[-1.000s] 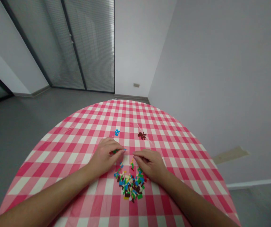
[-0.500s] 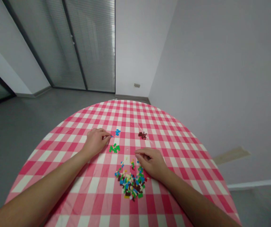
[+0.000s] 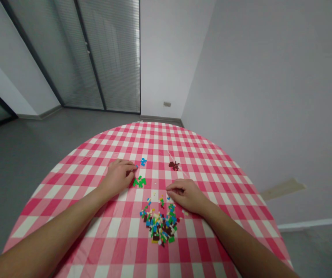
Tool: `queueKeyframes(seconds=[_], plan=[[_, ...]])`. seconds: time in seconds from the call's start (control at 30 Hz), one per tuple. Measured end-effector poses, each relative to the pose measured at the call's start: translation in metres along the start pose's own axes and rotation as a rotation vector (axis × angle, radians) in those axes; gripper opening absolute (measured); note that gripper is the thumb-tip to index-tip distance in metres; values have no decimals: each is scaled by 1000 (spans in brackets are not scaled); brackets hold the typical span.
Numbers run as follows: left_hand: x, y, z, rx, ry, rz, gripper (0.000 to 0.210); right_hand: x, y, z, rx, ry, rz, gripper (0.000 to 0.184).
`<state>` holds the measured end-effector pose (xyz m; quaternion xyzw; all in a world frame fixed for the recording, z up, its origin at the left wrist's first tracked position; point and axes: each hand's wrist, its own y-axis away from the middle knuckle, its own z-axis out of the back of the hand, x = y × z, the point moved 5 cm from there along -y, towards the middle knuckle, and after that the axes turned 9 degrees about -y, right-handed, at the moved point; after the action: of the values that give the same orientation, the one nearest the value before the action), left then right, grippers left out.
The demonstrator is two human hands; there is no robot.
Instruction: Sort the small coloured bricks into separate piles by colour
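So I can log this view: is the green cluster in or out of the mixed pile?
Out: the green cluster lies beyond the mixed pile, with checkered cloth between them. The pile holds green too.

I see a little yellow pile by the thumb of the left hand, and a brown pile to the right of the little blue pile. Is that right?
Not quite: the little pile by the thumb of the left hand is green, not yellow, as the head view shows. The brown pile is indeed to the right of the little blue pile.
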<state>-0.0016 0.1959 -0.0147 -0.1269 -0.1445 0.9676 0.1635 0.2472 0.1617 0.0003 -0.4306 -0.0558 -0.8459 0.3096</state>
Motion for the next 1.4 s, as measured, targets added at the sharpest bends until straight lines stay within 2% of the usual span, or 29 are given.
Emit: queueKeyframes(seconds=[0.13, 0.43, 0.8, 1.0, 1.1, 1.2, 1.4], plan=[[-2, -1, -1, 0, 24, -25, 34, 4, 1, -1, 86, -2, -3, 12], [-6, -2, -3, 47, -27, -69, 39, 4, 1, -2, 96, 49, -9, 12], [-4, 0, -8, 74, -31, -32, 42, 1, 2, -2, 84, 46, -4, 10], [-6, 0, 1, -4, 81, -8, 32, 8, 2, -1, 65, 83, 57, 19], [-12, 2, 9, -72, 155, -20, 28, 7, 1, 2, -3, -9, 13, 16], [-24, 7, 16, -121, 208, -60, 23, -1, 2, 4, -100, -174, -104, 13], [-60, 21, 24, -74, 370, -187, 19, -14, 4, -6, -148, -577, -310, 14]])
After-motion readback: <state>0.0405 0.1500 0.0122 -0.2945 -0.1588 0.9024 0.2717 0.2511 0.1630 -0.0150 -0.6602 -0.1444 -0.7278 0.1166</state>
